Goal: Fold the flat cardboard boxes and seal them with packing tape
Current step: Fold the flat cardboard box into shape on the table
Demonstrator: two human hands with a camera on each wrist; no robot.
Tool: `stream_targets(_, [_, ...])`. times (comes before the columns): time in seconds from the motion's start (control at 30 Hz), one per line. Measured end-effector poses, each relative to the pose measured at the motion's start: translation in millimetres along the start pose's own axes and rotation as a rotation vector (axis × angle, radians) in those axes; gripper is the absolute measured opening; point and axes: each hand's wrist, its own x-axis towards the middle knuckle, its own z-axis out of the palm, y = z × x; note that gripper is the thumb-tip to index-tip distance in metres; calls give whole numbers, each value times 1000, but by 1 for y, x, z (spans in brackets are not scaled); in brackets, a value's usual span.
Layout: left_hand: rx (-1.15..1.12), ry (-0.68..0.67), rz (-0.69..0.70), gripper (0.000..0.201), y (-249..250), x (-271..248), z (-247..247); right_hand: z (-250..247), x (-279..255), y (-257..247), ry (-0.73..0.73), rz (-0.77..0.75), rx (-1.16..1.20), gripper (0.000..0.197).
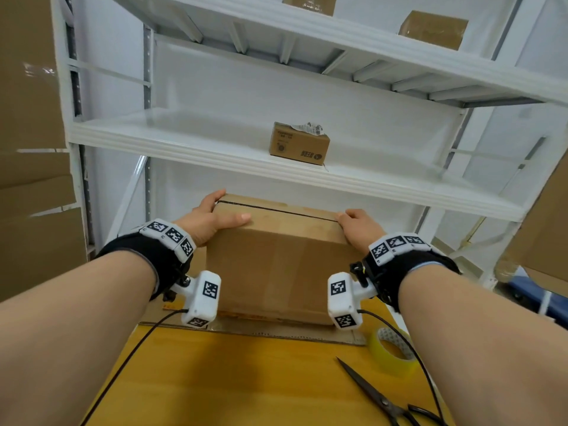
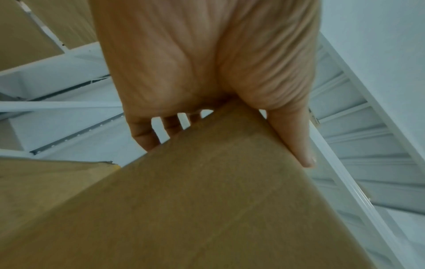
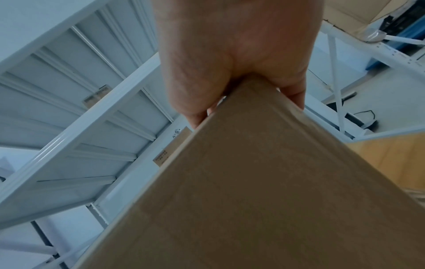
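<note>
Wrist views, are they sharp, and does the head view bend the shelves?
Left wrist: left hand and cardboard box soft, dim. Right wrist: right hand blurred too, the box dark. Head: sharper, evenly lit; shelves lean and splay from wide-angle distortion.

Both bare forearms reach forward, wrists strapped in black bands with white marker blocks — the left hand (image 1: 212, 221) clasps the near left top corner of the cardboard box (image 1: 276, 259), thumb lying flat along its top edge, while the right hand (image 1: 359, 227) grips the right top corner.
</note>
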Motion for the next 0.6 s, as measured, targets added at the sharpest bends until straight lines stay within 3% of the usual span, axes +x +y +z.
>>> stream_targets(0.13, [-29, 11, 19, 84, -5, 5, 0, 5, -1, 4, -3, -3, 79, 49])
stream_targets(0.37, [38, 61, -16, 79, 10, 13, -1, -5, -2, -1, 69, -71, 77, 43])
stream_targets(0.43, [244, 107, -50, 80, 22, 16, 2, -4, -1, -3, 25, -79, 33, 42])
stream_targets(0.5, [558, 109, -38, 63, 42, 12, 12, -3, 0, -4, 9, -76, 1, 42])
stream_targets(0.57, [797, 29, 37, 45, 66, 5, 30, -2, 1, -4, 5, -76, -16, 42])
stream_targets(0.6, [860, -22, 75, 46, 75, 0, 42, -2, 1, -5, -1, -90, -28, 42])
